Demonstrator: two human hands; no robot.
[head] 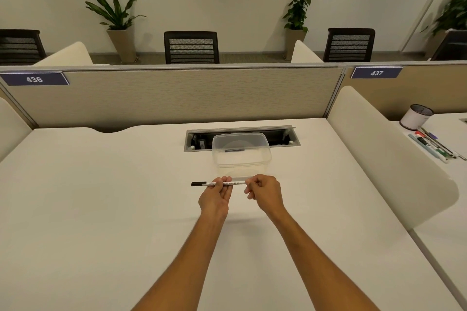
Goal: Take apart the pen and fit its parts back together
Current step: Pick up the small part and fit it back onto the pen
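A slim white pen [236, 183] with a black cap at its left end is held level above the white desk [101, 209]. My left hand [216, 197] pinches the barrel near its middle, with the capped end sticking out to the left. My right hand [264, 193] is closed around the pen's right end, which its fingers hide. The pen looks whole, with no part apart from it.
A clear plastic tub [241, 153] stands just beyond my hands, in front of an open cable tray [283, 137]. Curved white dividers flank the desk. On the neighbouring desk at right lie several markers [434, 145] and a round pen cup [415, 116].
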